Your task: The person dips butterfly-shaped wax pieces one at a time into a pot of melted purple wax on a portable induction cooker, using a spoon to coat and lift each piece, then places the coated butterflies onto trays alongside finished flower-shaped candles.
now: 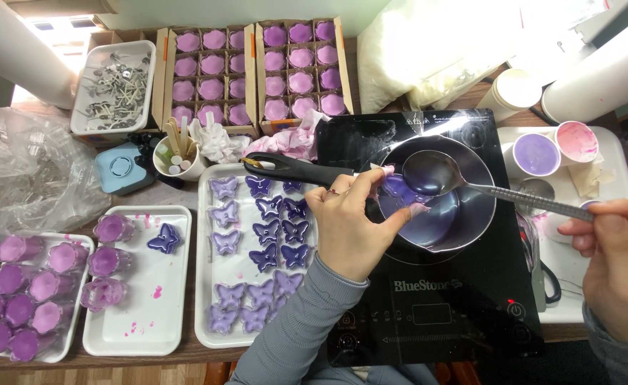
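Note:
My left hand [349, 228] holds a small purple butterfly mould [398, 191] over the metal saucepan [471, 171], which sits on a black induction cooker [435, 299] and holds purple liquid wax. My right hand [617, 264] grips the long handle of a metal ladle [431, 175]. The ladle's bowl hovers over the pan, right next to the mould. The pan's black handle [292, 170] points left.
A white tray [210, 335] of several purple butterfly moulds lies left of the cooker. Further left are another tray [132, 328] with one butterfly and purple glass cups, a tray of flower-shaped candles [22, 299], boxes of filled candles [257, 68], a wick tray [114, 85], and wax cups [535, 153].

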